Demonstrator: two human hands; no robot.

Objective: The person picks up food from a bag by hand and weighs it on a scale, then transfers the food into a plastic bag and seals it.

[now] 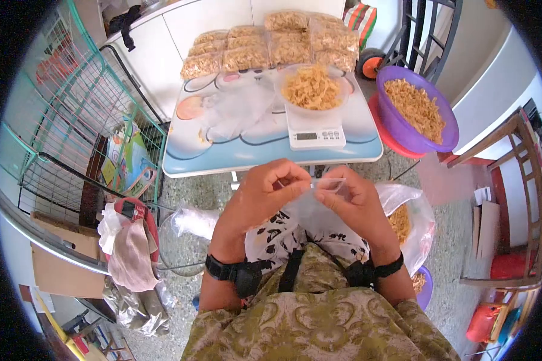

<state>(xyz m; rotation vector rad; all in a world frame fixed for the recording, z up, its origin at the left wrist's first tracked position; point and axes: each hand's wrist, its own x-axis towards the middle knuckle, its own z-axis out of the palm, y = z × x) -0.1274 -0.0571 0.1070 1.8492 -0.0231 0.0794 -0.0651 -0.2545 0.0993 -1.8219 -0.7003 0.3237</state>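
Observation:
Over my lap, a clear plastic bag (312,212) hangs from both hands. My left hand (276,188) pinches its top edge between thumb and fingers. On the other side of the mouth, my right hand (347,197) pinches the edge too, close to the left fingertips. Just beyond the hands, a white digital scale (315,133) stands at the table's near side. A translucent bowl (277,84) heaped with yellowish dried flakes (312,88) rests on it. Left of the scale, clear plastic bags (238,108) lie flat on the patterned table (259,159).
Filled bags (244,57) are stacked along the table's back. A purple basin (448,129) of dried pieces stands to the right, on something red. An open plastic sack (421,210) of flakes is by my right arm. A green wire rack (90,102) stands left.

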